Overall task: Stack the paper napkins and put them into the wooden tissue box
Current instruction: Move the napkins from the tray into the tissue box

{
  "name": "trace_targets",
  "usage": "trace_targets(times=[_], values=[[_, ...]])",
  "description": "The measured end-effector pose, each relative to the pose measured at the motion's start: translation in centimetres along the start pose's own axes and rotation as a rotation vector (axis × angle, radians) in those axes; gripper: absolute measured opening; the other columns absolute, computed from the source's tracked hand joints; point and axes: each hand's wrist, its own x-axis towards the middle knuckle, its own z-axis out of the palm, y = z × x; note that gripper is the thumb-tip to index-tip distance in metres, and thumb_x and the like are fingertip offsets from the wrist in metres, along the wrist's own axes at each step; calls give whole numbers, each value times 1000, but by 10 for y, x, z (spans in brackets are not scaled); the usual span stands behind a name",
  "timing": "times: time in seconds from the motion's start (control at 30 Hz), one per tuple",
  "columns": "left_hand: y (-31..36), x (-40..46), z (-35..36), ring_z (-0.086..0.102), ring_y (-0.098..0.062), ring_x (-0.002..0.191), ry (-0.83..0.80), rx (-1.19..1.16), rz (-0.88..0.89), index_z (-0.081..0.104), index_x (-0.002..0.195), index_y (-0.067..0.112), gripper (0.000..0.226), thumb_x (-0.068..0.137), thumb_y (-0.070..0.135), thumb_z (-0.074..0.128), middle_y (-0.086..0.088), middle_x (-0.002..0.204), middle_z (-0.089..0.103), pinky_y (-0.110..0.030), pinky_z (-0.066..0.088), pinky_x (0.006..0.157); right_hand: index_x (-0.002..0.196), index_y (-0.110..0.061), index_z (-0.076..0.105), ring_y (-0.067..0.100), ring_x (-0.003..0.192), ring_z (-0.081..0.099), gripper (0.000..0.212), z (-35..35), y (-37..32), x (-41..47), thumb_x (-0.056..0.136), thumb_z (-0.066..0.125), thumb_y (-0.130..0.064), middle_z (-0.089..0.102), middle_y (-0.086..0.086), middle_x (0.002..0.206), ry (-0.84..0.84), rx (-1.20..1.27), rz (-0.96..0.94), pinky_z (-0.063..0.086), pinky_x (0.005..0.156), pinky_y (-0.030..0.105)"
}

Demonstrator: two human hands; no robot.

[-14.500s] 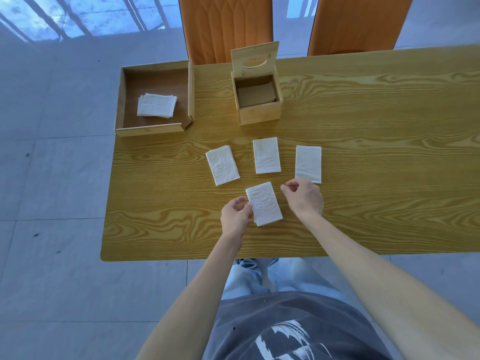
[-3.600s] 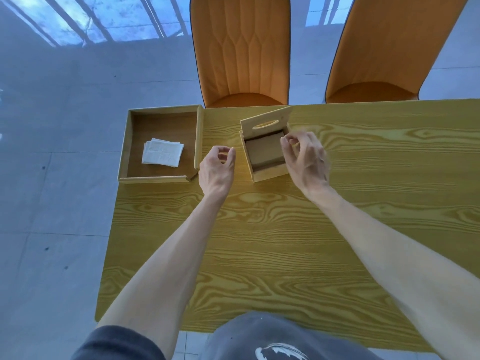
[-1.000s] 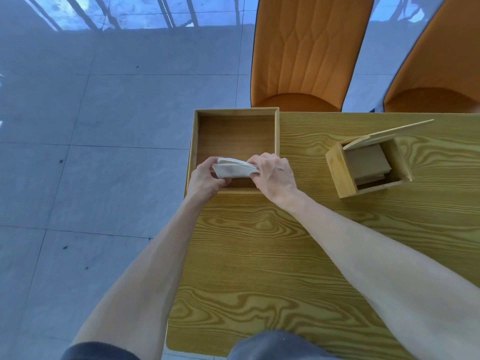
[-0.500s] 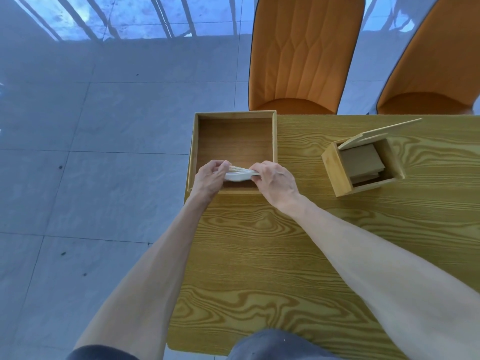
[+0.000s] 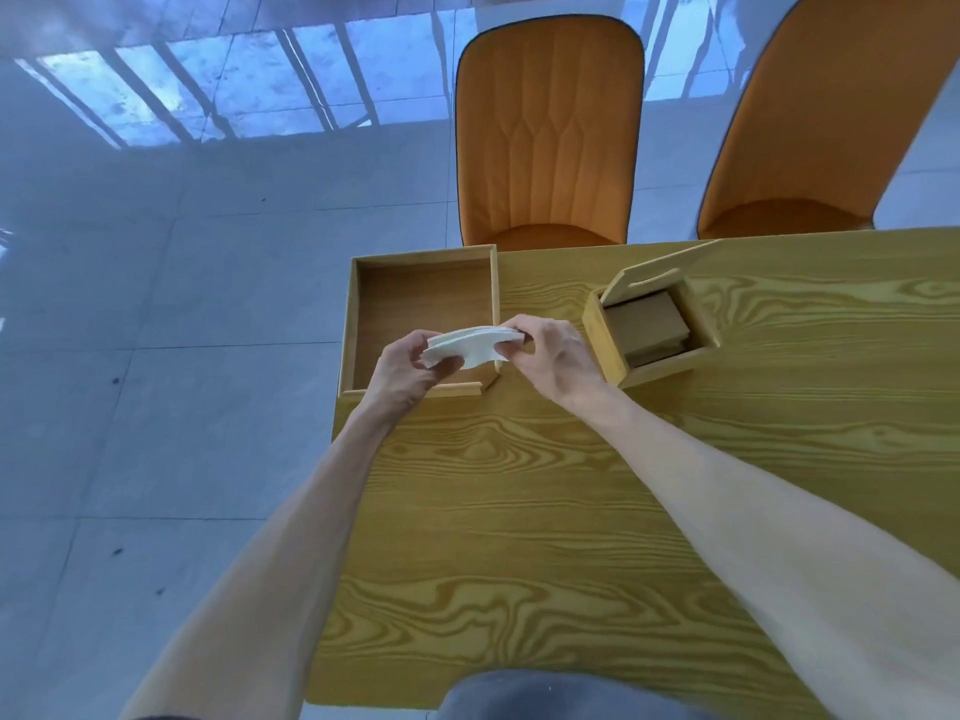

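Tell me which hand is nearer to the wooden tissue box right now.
Right. The right hand sits just beside the wooden tissue box, holding one end of the napkin stack. The left hand grips the other end, farther away over the wooden tray.

The napkins (image 5: 470, 348) have risen out of the tray (image 5: 423, 304), bowed between left hand (image 5: 410, 368) and right hand (image 5: 553, 358), nearer the desk's left edge than the box (image 5: 649, 324).
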Motion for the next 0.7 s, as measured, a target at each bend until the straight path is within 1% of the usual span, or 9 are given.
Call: trace_targets(times=[0.1,0.23,0.3,0.33,0.43,0.5,0.57,0.6,0.7], values=[[14,-6,28,57,-8,74,-9,-5,23,68,107,12,28,89,34,72,4,83,64,-19,46,64,115,-20,67,20,88,65,22,-21,17,-16,94,62,-27,72,1,96,37,42,49,54,75,38],[28,-12,72,62,-17,82,-47,-52,6,67,106,16,23,93,35,66,-3,88,67,-39,53,75,120,-18,64,15,85,61,32,-52,48,-39,93,64,-34,67,-3,93,102,65,116,49,74,32],[33,-14,94,63,-18,83,-64,-74,4,68,103,18,20,93,35,67,-4,90,69,-43,53,77,120,-17,65,14,85,60,33,-66,65,-49,93,63,-37,66,-5,93,125,70,147,50,75,31],[37,-15,104,62,-18,83,-69,-79,4,68,103,18,20,93,34,67,-4,89,69,-41,52,75,119,-17,65,14,85,61,33,-73,73,-54,93,62,-37,66,-6,93,134,69,160,50,75,32],[48,-18,134,61,-14,85,-82,-81,11,68,108,15,21,94,31,67,3,86,67,-27,51,71,109,-14,66,20,82,63,27,-93,96,-66,94,62,-36,66,-3,90,155,59,176,53,73,37],[55,-18,152,62,-13,85,-72,-89,6,67,111,15,24,92,30,70,6,87,67,-25,53,71,104,-11,66,22,81,64,24,-106,110,-72,94,62,-32,68,1,89,172,56,188,54,73,40],[60,-16,166,63,-13,85,-35,-86,-3,66,112,16,31,87,33,74,5,89,67,-30,54,75,107,-9,66,23,83,64,25,-116,122,-75,95,63,-30,68,3,91,183,59,200,54,76,39],[63,-14,172,64,-13,86,-11,-74,0,66,112,15,34,85,35,76,4,90,68,-29,55,75,109,-8,66,23,85,65,26,-121,126,-76,95,63,-29,69,4,93,183,61,203,55,78,39],[73,-10,187,66,-7,84,59,-25,36,67,107,18,31,84,36,77,7,89,69,-15,51,70,121,-7,65,23,94,70,30,-132,135,-73,94,65,-22,73,10,109,197,89,188,58,85,39]])
